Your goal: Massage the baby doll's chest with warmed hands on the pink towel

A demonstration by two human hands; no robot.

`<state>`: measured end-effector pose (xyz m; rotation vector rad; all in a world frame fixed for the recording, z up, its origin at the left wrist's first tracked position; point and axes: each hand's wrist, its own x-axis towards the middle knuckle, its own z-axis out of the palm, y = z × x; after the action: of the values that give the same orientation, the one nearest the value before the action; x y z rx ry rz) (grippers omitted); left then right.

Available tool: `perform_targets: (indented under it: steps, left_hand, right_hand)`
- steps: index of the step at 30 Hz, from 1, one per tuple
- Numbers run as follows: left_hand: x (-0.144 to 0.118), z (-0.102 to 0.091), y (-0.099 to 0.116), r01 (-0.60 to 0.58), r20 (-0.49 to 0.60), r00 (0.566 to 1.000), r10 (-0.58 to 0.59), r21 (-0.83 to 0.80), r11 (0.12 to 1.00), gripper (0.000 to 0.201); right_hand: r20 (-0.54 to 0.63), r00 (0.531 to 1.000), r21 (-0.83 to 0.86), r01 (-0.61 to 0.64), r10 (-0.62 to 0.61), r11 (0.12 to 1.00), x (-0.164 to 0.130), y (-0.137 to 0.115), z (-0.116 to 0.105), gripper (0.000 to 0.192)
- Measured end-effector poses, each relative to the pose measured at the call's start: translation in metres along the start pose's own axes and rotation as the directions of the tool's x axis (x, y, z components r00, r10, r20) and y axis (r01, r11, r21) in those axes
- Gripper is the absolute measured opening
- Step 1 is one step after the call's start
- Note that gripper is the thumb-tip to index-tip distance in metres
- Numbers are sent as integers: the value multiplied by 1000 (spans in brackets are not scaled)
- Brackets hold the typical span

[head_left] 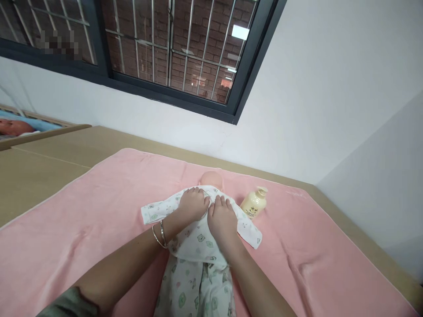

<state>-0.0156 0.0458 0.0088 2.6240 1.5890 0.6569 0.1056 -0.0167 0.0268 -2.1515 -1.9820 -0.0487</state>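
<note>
A baby doll [211,178] lies on its back on a pink towel [99,207], head away from me. It wears a white printed garment [198,264] with small green figures. Both my hands rest on its chest near the collar. My left hand [192,204], with thin bangles on the wrist, presses the cloth on the doll's left side. My right hand [222,218] lies flat on the cloth just beside it. The fingers of both hands are bent over the fabric; whether they pinch it is unclear. The garment's sleeves spread out to both sides.
A cream pump bottle [254,203] lies on the towel right of the doll's head. The towel covers a tan table [39,167] against a white wall below a barred window [165,48]. Another doll [15,127] lies in a cot at far left.
</note>
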Motion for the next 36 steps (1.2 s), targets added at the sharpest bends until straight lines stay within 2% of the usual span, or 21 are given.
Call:
perform_targets:
  steps: [2, 6, 9, 11, 16, 29, 36]
  left_hand:
    - [0, 8, -2, -13, -42, 999, 12, -47, 999, 28]
    - [-1, 20, 0, 45, -126, 990, -55, -84, 995, 37]
    - [-3, 22, 4, 77, -158, 983, -88, -76, 994, 42]
    - [-5, 22, 5, 77, -163, 983, -88, -74, 994, 43]
    - [-6, 20, 6, 89, -163, 981, -101, -83, 993, 41]
    - [-7, 18, 7, 113, -130, 983, -127, -110, 988, 38]
    - [-25, 16, 32, 177, -175, 969, -174, 6, 984, 47]
  right_hand:
    - [-2, 1000, 41, 7, -7, 999, 0, 0, 1, 55]
    - [31, 997, 224, 67, -76, 972, 9, 13, -1, 53]
    - [58, 987, 359, 121, -152, 925, 20, 28, -1, 52]
    - [59, 985, 405, 123, -160, 906, 27, 36, 2, 56]
    - [67, 984, 435, 118, -163, 893, 35, 47, 12, 65]
    - [23, 983, 401, 155, -179, 903, 34, 47, 15, 63]
    - [21, 986, 418, 140, -164, 898, 37, 49, 11, 61]
